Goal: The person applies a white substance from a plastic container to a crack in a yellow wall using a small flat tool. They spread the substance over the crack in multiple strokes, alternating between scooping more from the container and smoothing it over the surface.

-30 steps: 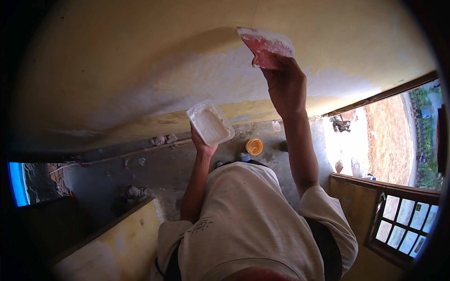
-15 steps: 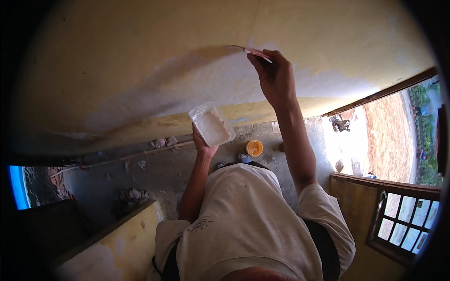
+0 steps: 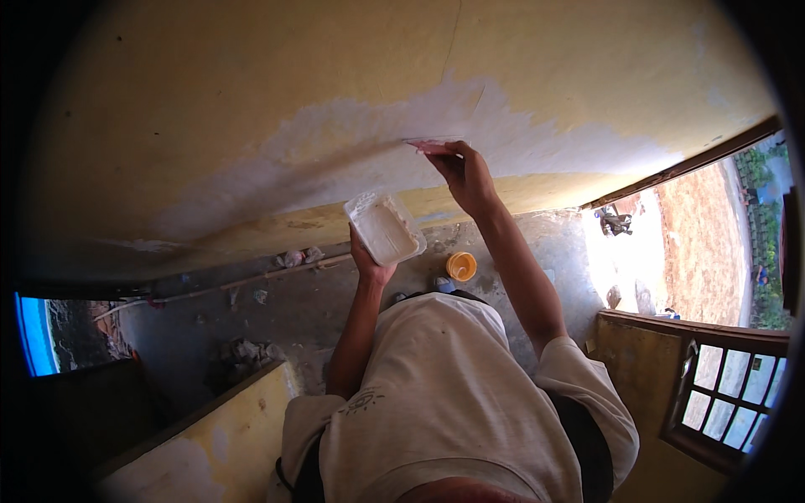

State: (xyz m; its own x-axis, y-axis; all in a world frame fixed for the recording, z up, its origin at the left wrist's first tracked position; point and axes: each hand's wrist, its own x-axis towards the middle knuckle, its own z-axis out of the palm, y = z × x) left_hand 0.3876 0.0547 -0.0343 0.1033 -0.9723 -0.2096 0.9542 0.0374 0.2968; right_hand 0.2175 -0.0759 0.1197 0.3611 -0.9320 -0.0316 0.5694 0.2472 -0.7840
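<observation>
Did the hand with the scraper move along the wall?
Yes. The right hand with the pink scraper slid left across the white patch, compared with the tub held below it.

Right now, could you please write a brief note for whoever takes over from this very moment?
Left hand: grip on a white rectangular tub of pale filler, held at chest height.
Right hand: grip on a flat scraper, its blade pressed edge-on to the yellow wall.
Done: a wide whitish skimmed patch spreads left and right of the blade.
Left: the yellow areas above and around the patch are bare.
An orange cup stands on the floor below.
</observation>
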